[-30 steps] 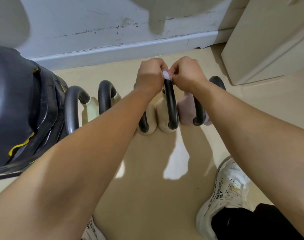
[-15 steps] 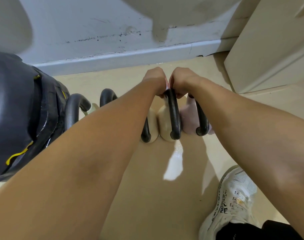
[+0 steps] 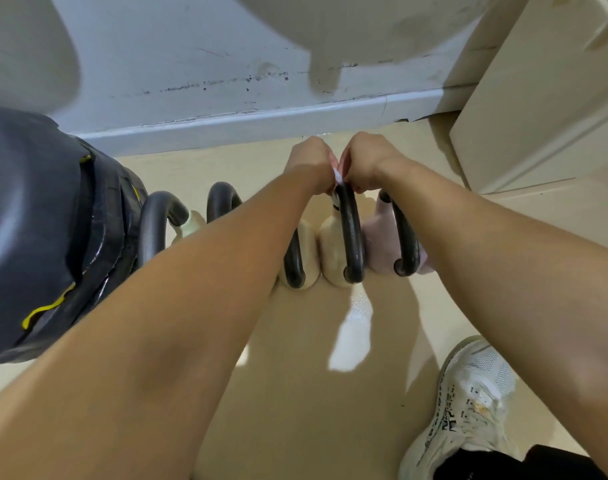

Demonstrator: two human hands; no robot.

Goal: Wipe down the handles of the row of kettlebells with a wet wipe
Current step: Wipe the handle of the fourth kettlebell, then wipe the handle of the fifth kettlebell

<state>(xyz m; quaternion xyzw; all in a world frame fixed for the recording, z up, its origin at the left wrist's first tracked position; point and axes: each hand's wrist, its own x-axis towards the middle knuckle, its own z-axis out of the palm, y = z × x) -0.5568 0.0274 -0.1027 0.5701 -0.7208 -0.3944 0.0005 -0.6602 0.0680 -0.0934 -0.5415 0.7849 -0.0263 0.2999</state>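
Note:
A row of kettlebells with black handles stands on the beige floor below me. My left hand and my right hand meet at the far top of one black handle, which belongs to a cream kettlebell. Both pinch a small white wet wipe against that handle; only a sliver of the wipe shows between the fingers. A pink kettlebell with its own black handle stands just to the right. Further handles show to the left, partly hidden by my left forearm.
A dark padded object with yellow trim bulks at the left. The grey skirting board runs along the wall behind the row. A beige cabinet stands at the right. My white shoe is on the floor at the lower right.
Both hands stayed on the same handle's far end, dipping behind it and coming back up; the white wipe shows again between them. The camera has leaned in closer over the row.

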